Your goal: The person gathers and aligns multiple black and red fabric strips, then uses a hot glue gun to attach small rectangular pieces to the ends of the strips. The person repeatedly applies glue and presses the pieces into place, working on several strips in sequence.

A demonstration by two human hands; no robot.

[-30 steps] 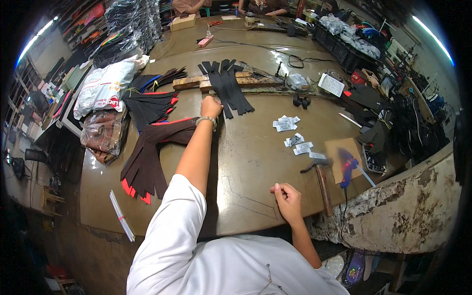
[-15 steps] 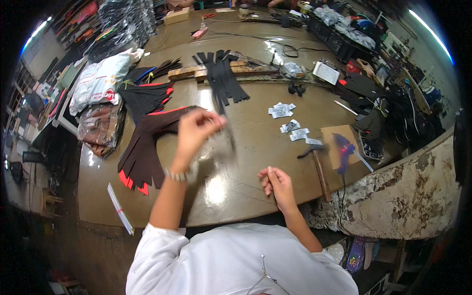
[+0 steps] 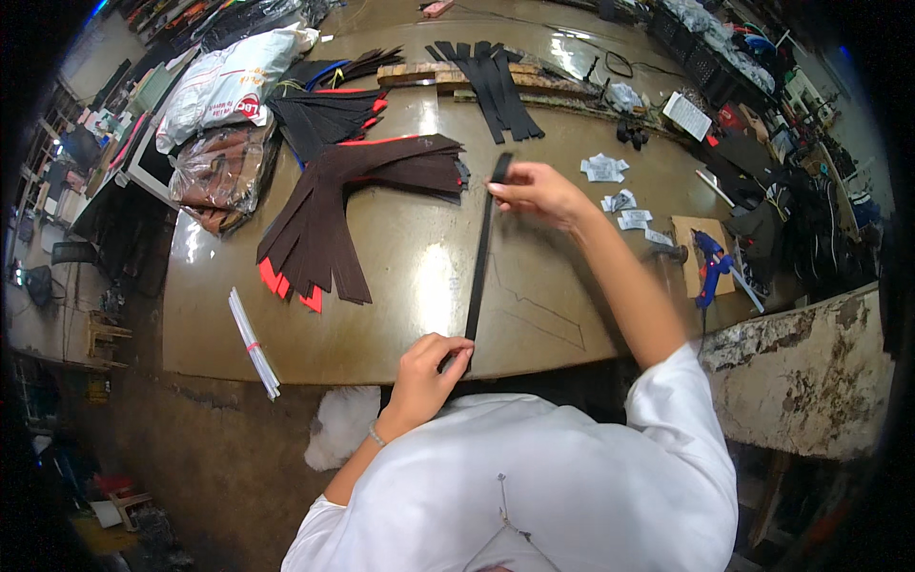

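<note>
A narrow black strap (image 3: pixel 482 257) is stretched roughly straight over the brown table, running from the near edge toward the middle. At its near end, the thumb and fingers of my left hand (image 3: pixel 424 379) pinch it by the table's edge. My right hand (image 3: pixel 545 194) reaches forward and pinches the strap near its far end, where a short piece sticks out past the fingers. Left of the strap lies a fan of dark brown fabric strips (image 3: pixel 329 205) with red pieces under it. Farther off, several black straps (image 3: pixel 488 91) lie in a bundle across a wooden bar (image 3: pixel 553 84).
White labels (image 3: pixel 605 169) lie in small piles at right. Beyond my right forearm are a blue glue gun (image 3: pixel 711 269) on cardboard and a hammer head (image 3: pixel 671 253). A bundle of white sticks (image 3: pixel 254 343) lies at the left edge, below a white plastic bag (image 3: pixel 229 91).
My left hand has come back from over the table to its near edge. My right hand has moved forward from the edge, and the strap now stretches between both hands.
</note>
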